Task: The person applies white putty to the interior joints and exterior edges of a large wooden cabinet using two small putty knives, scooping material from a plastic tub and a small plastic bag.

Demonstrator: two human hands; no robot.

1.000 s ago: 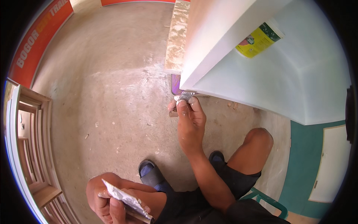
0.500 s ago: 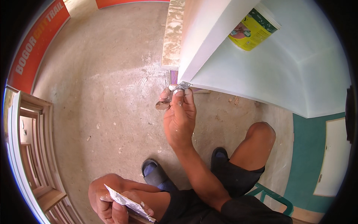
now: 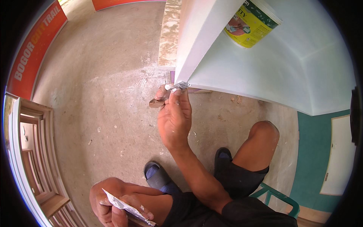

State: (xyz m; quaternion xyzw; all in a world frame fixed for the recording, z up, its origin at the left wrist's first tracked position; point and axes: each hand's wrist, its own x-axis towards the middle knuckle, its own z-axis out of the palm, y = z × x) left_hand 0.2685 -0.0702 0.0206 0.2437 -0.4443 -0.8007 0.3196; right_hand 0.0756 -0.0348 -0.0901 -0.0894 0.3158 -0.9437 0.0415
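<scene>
Head view: right hand (image 3: 174, 122), nearer the white panel (image 3: 202, 45), pinches a small scraper (image 3: 182, 86) at its twelve o'clock, axis eight-to-two; left hand (image 3: 116, 216), seven o'clock, pinches a white-smeared plate (image 3: 120, 204).

The view looks from the person's head, through the left of two side-by-side fisheye cameras, steeply down past the knees (image 3: 266, 134) to the floor (image 3: 109, 94). It stands upright and unmirrored, its corners rounded off in black (straight edges, such as the red banner's (image 3: 36, 56), bow toward the rim). It is wide enough to take in the left hand (image 3: 111, 212) at the lower edge and the right hand (image 3: 174, 119) near the middle.
</scene>
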